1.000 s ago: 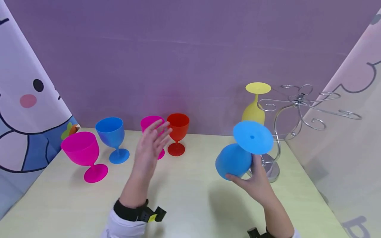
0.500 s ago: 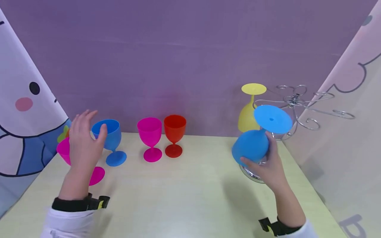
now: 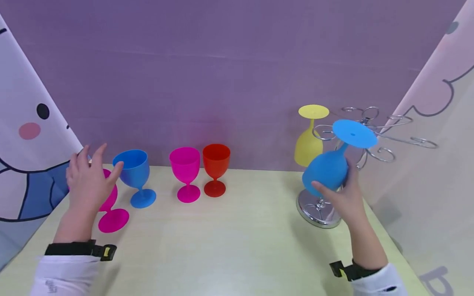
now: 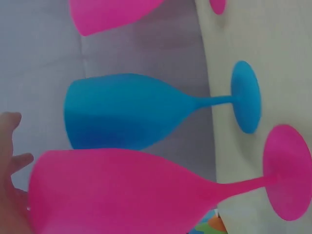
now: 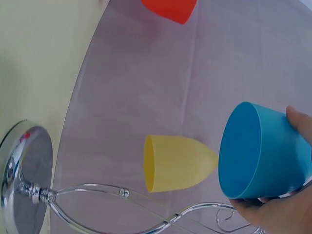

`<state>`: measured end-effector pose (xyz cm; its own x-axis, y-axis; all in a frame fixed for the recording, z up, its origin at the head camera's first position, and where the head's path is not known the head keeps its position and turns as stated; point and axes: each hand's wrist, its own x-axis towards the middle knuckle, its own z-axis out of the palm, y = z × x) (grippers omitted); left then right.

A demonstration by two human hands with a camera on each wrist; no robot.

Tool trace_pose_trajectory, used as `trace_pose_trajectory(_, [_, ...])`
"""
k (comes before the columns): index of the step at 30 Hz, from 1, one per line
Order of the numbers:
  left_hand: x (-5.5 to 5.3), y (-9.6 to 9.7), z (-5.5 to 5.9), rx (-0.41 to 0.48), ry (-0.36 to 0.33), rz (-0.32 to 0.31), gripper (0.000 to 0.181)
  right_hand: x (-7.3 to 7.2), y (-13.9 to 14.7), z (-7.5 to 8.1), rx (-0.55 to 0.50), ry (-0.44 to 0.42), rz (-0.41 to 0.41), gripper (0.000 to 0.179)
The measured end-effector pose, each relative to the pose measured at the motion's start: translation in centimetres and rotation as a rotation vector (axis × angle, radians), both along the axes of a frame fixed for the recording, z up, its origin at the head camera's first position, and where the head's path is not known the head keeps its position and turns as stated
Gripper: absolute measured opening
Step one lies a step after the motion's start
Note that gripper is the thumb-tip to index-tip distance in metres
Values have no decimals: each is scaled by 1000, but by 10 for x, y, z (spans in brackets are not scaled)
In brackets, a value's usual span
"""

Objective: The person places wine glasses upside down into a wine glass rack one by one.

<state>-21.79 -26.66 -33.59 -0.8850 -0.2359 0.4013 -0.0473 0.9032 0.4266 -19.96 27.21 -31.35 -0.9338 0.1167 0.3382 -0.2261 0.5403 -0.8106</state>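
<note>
My right hand (image 3: 346,197) grips a blue plastic goblet (image 3: 326,170) by its bowl. The goblet is tilted upside down, foot upward, beside the wire arms of a chrome goblet rack (image 3: 318,209). A yellow goblet (image 3: 309,146) hangs inverted from that rack, just behind. At the far left my left hand (image 3: 89,183) has its fingers spread by the bowl of a magenta goblet (image 4: 122,190), partly covering it in the head view; whether they touch is unclear. An upright blue goblet (image 3: 135,170) stands right of that hand.
Farther along the back of the pale table (image 3: 222,246) stand another magenta goblet (image 3: 185,166) and a red goblet (image 3: 216,162), both upright. A purple backdrop (image 3: 222,82) rises behind them. Printed cartoon panels border both sides.
My left hand has moved left, from in front of the middle magenta goblet to the leftmost one. My right hand has carried the inverted blue goblet right and up to the rack's arms.
</note>
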Motion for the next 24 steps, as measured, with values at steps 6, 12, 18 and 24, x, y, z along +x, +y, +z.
trace_pose_trajectory(6, [-6, -5, -6, -47, -67, -19, 75, -7, 6, 4, 21, -17, -36, 102])
trace_pose_trajectory(12, [-2, -10, -9, -59, -114, 11, 78, -11, 7, 4, 15, -24, -28, 102])
trace_pose_trajectory(18, [0, -12, -11, -52, -137, 15, 78, -17, 8, 4, 18, -40, -27, 103])
trace_pose_trajectory(24, [1, -9, -10, -73, -157, 15, 75, -20, 6, 4, 29, -57, -35, 104])
